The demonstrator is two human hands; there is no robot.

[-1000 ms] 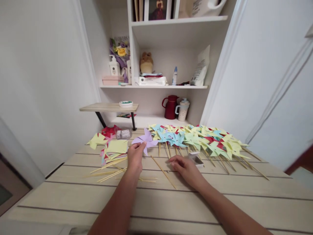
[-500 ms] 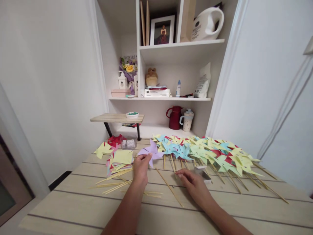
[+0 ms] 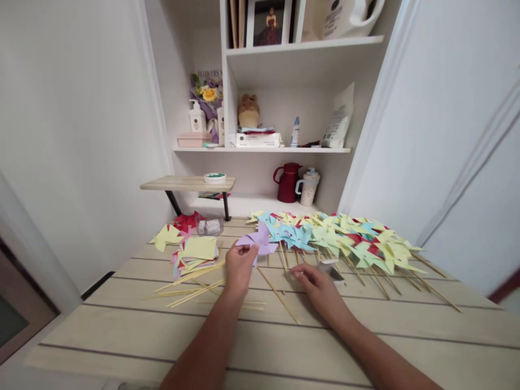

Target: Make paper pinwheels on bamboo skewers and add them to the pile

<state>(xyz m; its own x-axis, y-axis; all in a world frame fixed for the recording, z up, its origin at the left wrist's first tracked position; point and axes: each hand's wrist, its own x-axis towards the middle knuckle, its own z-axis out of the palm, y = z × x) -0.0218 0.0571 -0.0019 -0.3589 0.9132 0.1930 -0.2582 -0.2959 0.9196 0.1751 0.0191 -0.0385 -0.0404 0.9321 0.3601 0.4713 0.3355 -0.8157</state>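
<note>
Pinched in my left hand [image 3: 240, 266] is a purple paper pinwheel [image 3: 260, 239], its blades spread above the fingers. My right hand [image 3: 314, 284] hovers over the table with thumb and fingertips pressed together; whatever sits between them is too small to name. Between the two hands a single wooden stick [image 3: 278, 295] lies slantwise on the table. Just beyond my right hand is a small open box [image 3: 332, 271], partly hidden by the hand. Finished pinwheels on sticks [image 3: 365, 246], in yellow, green, blue and red, overlap at the right.
Loose sticks [image 3: 190, 295] lie left of my left arm, below a stack of paper squares [image 3: 199, 249]. A clear container [image 3: 209, 225] and red paper pieces [image 3: 186, 221] sit behind. A small raised wooden shelf [image 3: 182, 183], a red jug [image 3: 288, 183] and a cup [image 3: 309, 187] stand at the back.
My left hand has turned the purple pinwheel, so its blades tilt differently. My right hand keeps its pinch almost in place. The whole view has shifted slightly as the head tipped down.
</note>
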